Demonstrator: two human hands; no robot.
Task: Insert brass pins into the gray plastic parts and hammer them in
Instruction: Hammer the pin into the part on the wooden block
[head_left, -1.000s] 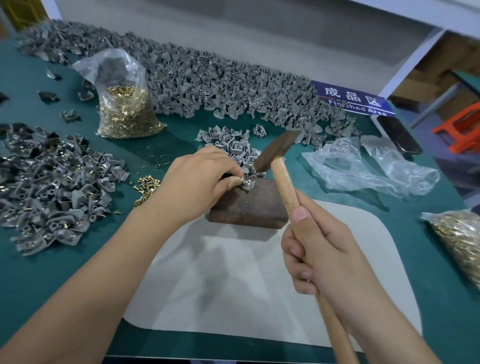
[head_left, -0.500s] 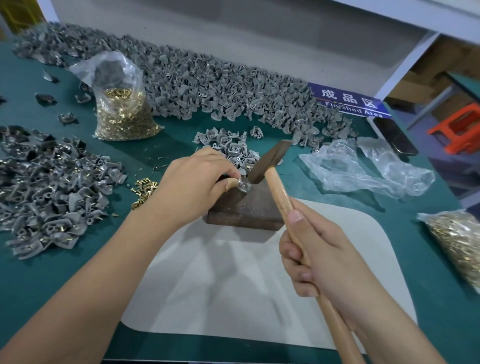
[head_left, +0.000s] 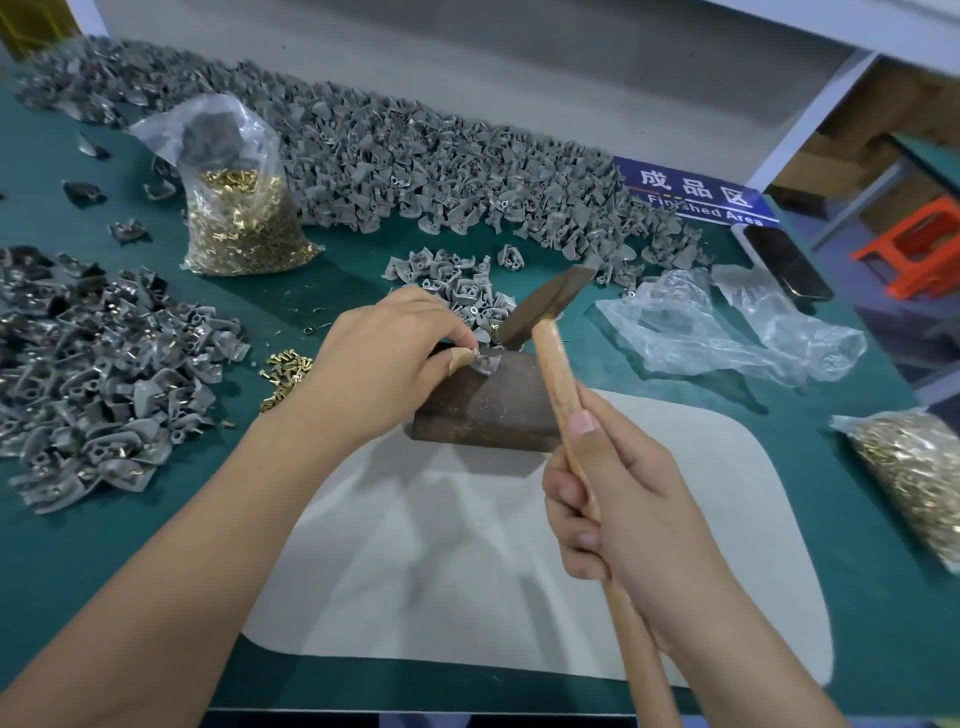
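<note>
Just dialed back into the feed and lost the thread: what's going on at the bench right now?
A person is hammering brass pins into gray plastic parts. The left hand pinches one gray part on top of a dark metal block. The right hand grips the wooden handle of a hammer, whose head hangs just above the part. Loose pins lie beside the left wrist, a bag of pins stands farther back, and heaps of gray parts cover the green table.

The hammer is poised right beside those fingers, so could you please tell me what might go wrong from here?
1. The left hand pinches the gray part on the block; the hammer could strike its fingertips.
2. That small part might skid off the block when hit.
</note>
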